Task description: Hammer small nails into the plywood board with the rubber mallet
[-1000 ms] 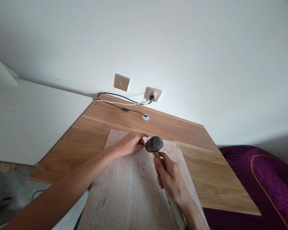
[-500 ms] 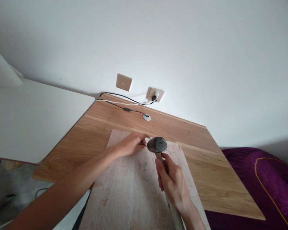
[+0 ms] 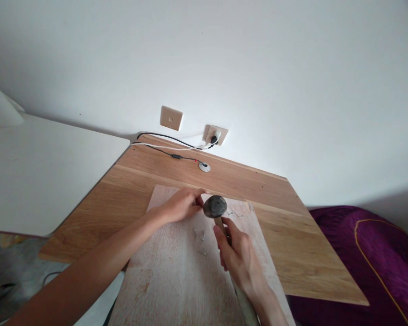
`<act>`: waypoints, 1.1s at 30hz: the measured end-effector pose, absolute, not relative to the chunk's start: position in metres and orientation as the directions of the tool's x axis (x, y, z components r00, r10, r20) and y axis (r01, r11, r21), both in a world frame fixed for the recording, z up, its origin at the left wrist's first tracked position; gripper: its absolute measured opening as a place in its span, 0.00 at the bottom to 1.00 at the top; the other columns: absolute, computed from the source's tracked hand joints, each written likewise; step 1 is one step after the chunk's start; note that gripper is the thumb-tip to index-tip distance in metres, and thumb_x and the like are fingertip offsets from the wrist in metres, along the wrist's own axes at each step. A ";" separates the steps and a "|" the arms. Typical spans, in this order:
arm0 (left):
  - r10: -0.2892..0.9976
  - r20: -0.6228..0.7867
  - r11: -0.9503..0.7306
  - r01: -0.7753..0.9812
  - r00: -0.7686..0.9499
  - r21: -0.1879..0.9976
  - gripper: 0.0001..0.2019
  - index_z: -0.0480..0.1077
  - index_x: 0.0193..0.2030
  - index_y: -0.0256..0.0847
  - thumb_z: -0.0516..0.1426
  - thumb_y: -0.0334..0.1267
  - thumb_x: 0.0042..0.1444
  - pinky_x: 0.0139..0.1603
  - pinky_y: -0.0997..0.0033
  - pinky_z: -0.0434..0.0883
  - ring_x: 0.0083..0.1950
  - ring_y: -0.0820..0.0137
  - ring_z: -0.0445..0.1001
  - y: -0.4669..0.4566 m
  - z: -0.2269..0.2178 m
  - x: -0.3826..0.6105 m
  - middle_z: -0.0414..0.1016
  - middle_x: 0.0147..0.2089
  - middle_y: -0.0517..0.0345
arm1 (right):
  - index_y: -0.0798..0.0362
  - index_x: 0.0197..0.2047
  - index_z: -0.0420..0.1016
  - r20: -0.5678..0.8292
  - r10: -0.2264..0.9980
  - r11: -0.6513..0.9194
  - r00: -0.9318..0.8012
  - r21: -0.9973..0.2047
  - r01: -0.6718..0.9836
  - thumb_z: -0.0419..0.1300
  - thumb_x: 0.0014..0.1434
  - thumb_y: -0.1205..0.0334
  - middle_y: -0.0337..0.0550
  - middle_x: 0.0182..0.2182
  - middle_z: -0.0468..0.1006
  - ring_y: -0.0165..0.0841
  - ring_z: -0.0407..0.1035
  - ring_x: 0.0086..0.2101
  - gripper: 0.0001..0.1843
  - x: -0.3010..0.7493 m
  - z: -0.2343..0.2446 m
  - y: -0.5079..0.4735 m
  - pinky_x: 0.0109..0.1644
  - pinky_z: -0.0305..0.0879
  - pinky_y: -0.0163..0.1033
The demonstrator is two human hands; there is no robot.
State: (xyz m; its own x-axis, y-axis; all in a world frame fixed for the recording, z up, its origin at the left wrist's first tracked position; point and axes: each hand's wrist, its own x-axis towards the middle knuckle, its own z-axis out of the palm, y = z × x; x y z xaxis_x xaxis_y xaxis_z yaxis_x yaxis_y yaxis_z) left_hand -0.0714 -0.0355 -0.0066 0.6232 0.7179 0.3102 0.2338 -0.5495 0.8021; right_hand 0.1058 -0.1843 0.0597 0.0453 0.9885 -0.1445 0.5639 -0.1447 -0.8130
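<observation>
The right hand [image 3: 240,253] is wrapping its fingers around the pale, seemingly wooden handle of a dark, round-headed mallet [image 3: 215,206], gripping it a little below the head. The mallet is hovering over a worn, whitish wooden board [image 3: 177,280], its head just beside the left hand's fingertips. The left hand [image 3: 187,203] is resting near the board's far edge, thumb and fingers drawn close together; whether they are pinching anything, the view is not showing. The board is lying on a brown wood-grain surface [image 3: 299,253], with small, thin silvery nails [image 3: 203,236] scattered on it.

The mallet is likely feeling stiff and head-heavy; the high grip is probably favouring control, while a lower hold would be adding swing. The nails are looking light, rigid and easily rolled, best suiting a fingertip pinch around the shank.
</observation>
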 end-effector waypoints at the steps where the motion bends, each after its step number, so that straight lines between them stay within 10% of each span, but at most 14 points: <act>1: 0.715 0.310 -0.546 0.224 0.626 0.807 0.27 0.76 0.60 0.41 0.60 0.21 0.54 0.41 0.74 0.70 0.38 0.70 0.80 -0.035 -0.006 -0.071 0.84 0.39 0.58 | 0.52 0.51 0.71 -0.135 0.989 -0.149 0.066 -0.814 0.562 0.50 0.72 0.38 0.30 0.18 0.70 0.30 0.68 0.15 0.25 0.106 0.059 -0.184 0.19 0.61 0.32; 33: 0.767 0.237 -0.526 0.373 0.596 0.764 0.24 0.78 0.58 0.42 0.65 0.25 0.55 0.44 0.70 0.71 0.40 0.65 0.82 -0.038 -0.001 -0.070 0.86 0.41 0.57 | 0.51 0.49 0.73 -0.219 0.949 -0.293 0.228 -0.878 0.378 0.55 0.67 0.29 0.31 0.19 0.68 0.30 0.62 0.16 0.31 0.136 0.009 -0.233 0.18 0.57 0.34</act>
State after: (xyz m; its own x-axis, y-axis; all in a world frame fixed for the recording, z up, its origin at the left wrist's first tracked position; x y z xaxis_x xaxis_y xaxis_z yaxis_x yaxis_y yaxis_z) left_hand -0.0701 -0.0383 -0.0013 0.5961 0.7670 0.2374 0.3729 -0.5263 0.7641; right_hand 0.1365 -0.2328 0.0087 0.2280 0.9487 -0.2189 0.3779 -0.2934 -0.8781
